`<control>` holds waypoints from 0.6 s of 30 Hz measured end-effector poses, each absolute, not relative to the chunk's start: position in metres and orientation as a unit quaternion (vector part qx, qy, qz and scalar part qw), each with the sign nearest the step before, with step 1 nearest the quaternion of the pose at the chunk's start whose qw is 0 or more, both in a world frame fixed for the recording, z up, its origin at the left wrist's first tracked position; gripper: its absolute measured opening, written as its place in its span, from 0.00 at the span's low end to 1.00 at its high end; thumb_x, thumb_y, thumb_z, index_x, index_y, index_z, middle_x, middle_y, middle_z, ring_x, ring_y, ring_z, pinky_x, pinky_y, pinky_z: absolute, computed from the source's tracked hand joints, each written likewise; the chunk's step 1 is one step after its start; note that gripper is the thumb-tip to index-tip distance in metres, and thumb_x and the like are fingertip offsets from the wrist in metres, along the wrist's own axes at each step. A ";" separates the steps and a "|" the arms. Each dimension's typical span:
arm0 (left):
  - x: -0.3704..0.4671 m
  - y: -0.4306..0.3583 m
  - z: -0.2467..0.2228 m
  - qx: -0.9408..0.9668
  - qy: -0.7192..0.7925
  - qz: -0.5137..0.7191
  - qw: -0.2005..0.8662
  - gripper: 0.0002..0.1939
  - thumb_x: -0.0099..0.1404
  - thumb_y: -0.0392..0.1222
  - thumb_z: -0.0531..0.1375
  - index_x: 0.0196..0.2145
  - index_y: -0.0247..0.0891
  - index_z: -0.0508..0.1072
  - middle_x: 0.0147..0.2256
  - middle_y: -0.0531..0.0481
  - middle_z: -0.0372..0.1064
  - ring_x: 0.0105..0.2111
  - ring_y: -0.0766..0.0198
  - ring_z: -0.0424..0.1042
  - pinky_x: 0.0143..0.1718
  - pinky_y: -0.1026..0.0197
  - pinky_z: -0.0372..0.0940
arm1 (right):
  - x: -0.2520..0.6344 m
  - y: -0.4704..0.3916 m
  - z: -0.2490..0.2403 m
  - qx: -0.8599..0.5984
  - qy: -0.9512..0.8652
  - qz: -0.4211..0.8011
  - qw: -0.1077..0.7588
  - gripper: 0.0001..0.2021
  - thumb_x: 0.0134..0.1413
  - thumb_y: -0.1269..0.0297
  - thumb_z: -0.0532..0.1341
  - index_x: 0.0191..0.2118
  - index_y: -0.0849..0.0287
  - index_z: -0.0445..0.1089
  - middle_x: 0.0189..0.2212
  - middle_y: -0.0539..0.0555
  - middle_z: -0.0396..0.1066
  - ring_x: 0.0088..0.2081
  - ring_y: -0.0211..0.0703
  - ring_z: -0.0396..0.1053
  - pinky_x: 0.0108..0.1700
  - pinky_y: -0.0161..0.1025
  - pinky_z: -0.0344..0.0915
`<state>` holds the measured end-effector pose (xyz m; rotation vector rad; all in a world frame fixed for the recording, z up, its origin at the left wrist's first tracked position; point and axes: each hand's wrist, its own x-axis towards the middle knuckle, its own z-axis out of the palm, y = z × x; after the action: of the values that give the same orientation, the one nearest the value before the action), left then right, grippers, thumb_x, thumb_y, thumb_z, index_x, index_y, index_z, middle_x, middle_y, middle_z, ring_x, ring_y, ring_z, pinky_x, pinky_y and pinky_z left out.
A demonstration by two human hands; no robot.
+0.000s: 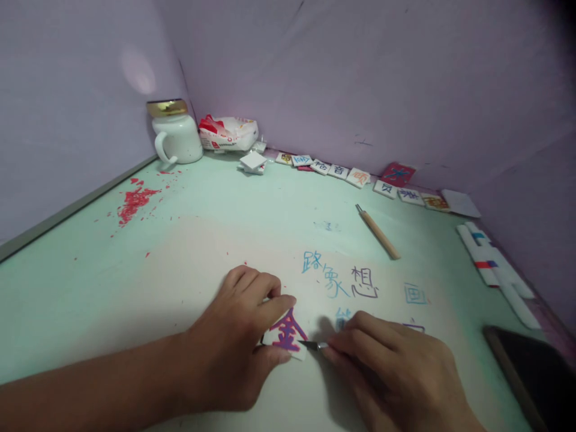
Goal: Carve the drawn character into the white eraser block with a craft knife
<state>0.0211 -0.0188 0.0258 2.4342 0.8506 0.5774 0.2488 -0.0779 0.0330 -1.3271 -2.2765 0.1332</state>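
A small white square tile [297,354] with a purple and red character lies on the pale paper. My left hand [247,330] pinches the tile at its left side, thumb at the lower edge and forefinger at the upper edge. My right hand [396,366] grips a craft knife [321,345] with a thin pointed blade, whose tip meets the tile's right part beside the character. Most of the knife's handle is hidden inside the right hand. Blue and purple characters [363,282] are written on the paper beyond the right hand.
A wooden-handled tool [378,233] lies beyond the right hand. Lettered tiles [338,171] line the back wall. A lidded white mug [180,139], a plastic packet [231,133] and red shavings [135,204] are at the back left. White markers [499,270] and a dark device [535,378] sit right.
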 end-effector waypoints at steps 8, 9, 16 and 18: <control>0.022 -0.018 0.025 0.893 0.310 0.212 0.247 0.16 0.57 0.34 0.61 0.45 0.37 0.68 0.40 0.45 0.62 0.40 0.53 0.60 0.45 0.45 0.54 | 0.251 -0.076 0.028 -0.493 -0.824 0.098 0.264 0.05 0.58 0.69 0.60 0.33 0.53 0.72 0.22 0.47 0.67 0.20 0.35 0.65 0.22 0.34 0.56; 0.022 -0.018 0.025 0.893 0.310 0.212 0.248 0.16 0.57 0.34 0.61 0.45 0.37 0.68 0.40 0.45 0.62 0.40 0.53 0.60 0.45 0.45 0.54 | 0.251 -0.076 0.027 -0.493 -0.822 0.099 0.266 0.05 0.57 0.69 0.60 0.33 0.53 0.73 0.22 0.47 0.67 0.20 0.35 0.65 0.22 0.34 0.56; 0.021 -0.019 0.027 0.891 0.315 0.212 0.250 0.16 0.57 0.34 0.60 0.44 0.38 0.68 0.40 0.46 0.62 0.40 0.53 0.61 0.46 0.46 0.55 | 0.250 -0.079 0.026 -0.489 -0.829 0.075 0.260 0.05 0.57 0.69 0.60 0.32 0.55 0.73 0.22 0.48 0.68 0.20 0.35 0.65 0.23 0.35 0.56; 0.021 -0.019 0.027 0.891 0.315 0.210 0.251 0.16 0.57 0.34 0.61 0.44 0.38 0.68 0.40 0.45 0.62 0.40 0.53 0.61 0.45 0.46 0.55 | 0.249 -0.078 0.028 -0.490 -0.831 0.062 0.255 0.06 0.58 0.69 0.60 0.31 0.55 0.72 0.22 0.48 0.68 0.20 0.36 0.64 0.23 0.35 0.54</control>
<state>0.0212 -0.0188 0.0271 2.4236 0.8575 0.5706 0.2488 -0.0780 0.0281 -1.3316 -2.2564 0.1675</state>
